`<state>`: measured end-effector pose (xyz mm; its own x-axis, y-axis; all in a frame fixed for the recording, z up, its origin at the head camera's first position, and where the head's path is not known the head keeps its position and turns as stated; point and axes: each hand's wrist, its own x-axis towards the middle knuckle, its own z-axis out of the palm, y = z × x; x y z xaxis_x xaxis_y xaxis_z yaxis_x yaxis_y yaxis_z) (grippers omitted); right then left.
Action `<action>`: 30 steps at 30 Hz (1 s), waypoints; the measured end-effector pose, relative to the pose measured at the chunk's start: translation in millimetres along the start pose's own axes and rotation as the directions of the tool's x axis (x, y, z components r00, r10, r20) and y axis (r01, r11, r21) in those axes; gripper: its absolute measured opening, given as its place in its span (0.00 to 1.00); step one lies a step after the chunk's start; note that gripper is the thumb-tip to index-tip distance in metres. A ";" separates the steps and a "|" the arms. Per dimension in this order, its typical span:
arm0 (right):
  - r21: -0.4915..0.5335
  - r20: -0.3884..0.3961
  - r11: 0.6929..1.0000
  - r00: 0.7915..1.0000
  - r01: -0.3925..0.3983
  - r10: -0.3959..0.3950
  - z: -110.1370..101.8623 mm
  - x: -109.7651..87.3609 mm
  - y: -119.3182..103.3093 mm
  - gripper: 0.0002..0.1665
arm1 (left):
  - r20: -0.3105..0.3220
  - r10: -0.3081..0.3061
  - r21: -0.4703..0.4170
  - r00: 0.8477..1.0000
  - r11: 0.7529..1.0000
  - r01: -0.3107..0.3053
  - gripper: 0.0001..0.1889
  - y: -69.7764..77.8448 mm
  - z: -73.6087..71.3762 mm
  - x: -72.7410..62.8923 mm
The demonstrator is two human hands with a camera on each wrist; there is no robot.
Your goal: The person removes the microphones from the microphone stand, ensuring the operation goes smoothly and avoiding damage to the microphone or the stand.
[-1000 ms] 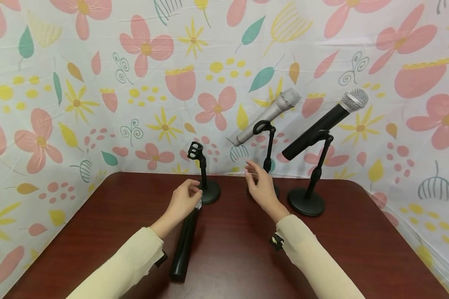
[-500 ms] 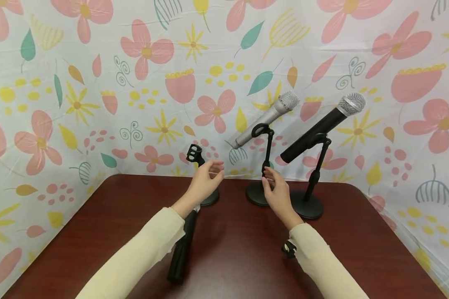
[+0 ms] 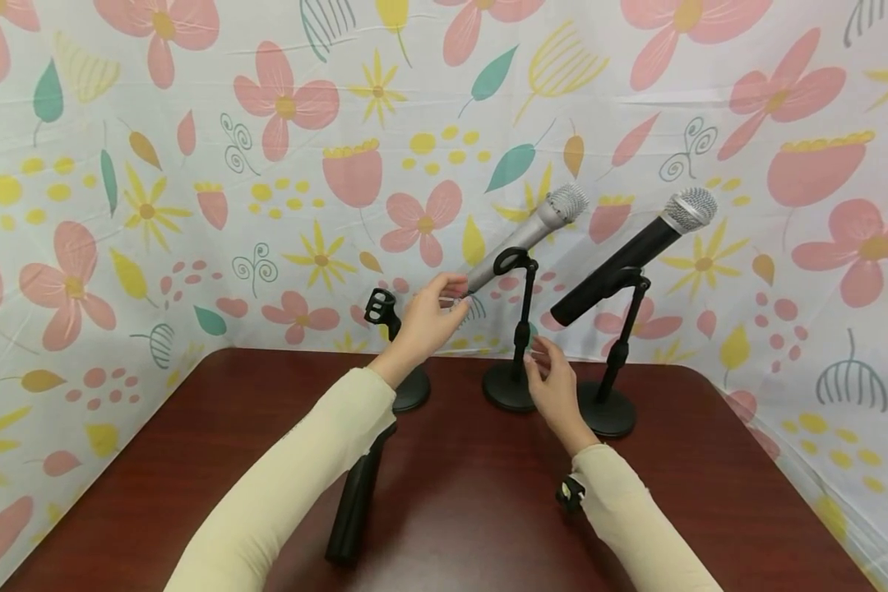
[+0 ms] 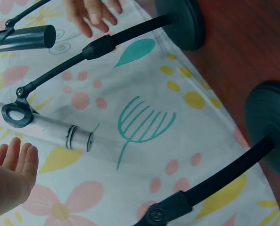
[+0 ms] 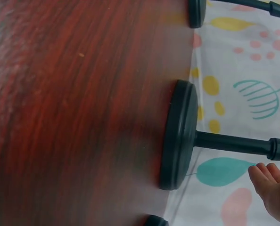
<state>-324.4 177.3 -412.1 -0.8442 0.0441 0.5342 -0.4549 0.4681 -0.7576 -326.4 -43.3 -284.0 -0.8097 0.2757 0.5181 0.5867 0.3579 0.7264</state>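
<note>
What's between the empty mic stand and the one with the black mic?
The head view shows the middle stand, bearing the silver microphone, between them; the left hand and right hand appear in that stretch too.

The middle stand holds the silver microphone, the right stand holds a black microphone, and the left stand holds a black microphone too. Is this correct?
Not fully: the left stand holds no microphone; the head view shows its clip empty. The middle stand does hold the silver microphone, and the right stand a black microphone.
</note>
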 end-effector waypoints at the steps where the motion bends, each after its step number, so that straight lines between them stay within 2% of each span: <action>1: 0.004 0.003 1.000 1.000 -0.006 0.006 0.6 0.3 1.0 0.27 | 0.003 0.004 0.005 1.000 1.000 -0.004 0.20 1.5 0.4 3.0; 7: 0.019 0.001 1.000 1.000 -0.022 0.022 4.2 4.0 7.3 0.29 | -0.025 0.021 0.006 0.999 1.000 -0.021 0.21 7.5 5.4 22.1; 13: 0.023 -0.005 0.997 0.997 -0.072 0.072 9.2 9.5 13.7 0.31 | -0.066 -0.011 -0.027 0.998 1.000 0.009 0.20 17.5 11.4 42.4; 19: 0.028 -0.003 0.996 0.996 -0.088 0.088 16.0 15.8 15.0 0.31 | -0.057 -0.002 -0.053 0.998 0.999 -0.001 0.23 23.2 16.7 59.9; 24: 0.033 -0.012 0.997 0.997 -0.077 0.077 20.9 20.5 17.4 0.32 | -0.032 -0.004 -0.029 0.999 1.000 0.004 0.25 26.1 24.0 72.7; 30: 0.044 -0.045 0.996 0.996 -0.073 0.075 25.6 25.9 17.0 0.30 | 0.009 -0.032 0.017 0.999 0.999 0.032 0.28 23.9 31.3 79.8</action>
<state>-361.2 163.8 -420.8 -0.8624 0.1185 0.4922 -0.4042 0.4242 -0.8103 -376.5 15.2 -239.5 -0.8278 0.2723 0.4906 0.5609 0.3812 0.7349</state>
